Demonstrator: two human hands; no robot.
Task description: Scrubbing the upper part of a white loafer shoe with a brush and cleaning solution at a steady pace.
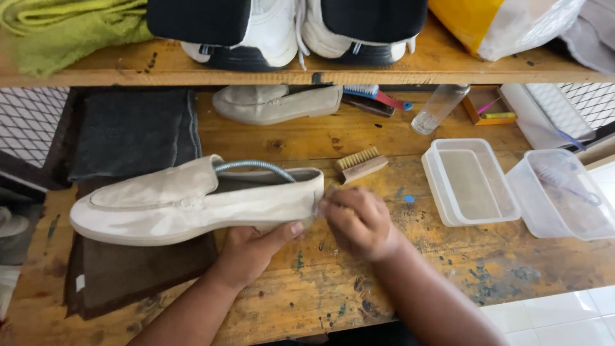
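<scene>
Workbench (397, 256) front lies bare; left hand (253, 247) grips loafer (192, 202), right hand (359, 221) clenched at heel.

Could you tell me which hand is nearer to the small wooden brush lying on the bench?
The right hand: it is just below the small wooden brush, at the beige shoe's heel. The left hand is lower, under the shoe.

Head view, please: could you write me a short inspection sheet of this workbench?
Surface: worn, paint-stained wooden bench.
Job's things: beige loafer lying on its side over a dark cloth.
Clutter: wooden brush, second loafer, clear tubs, bottle.
Hands: left hand grips the sole; right hand at the heel, blurred.
Cables: nothing seen.
Surroundings: shelf with white sneakers and green towel.
</scene>
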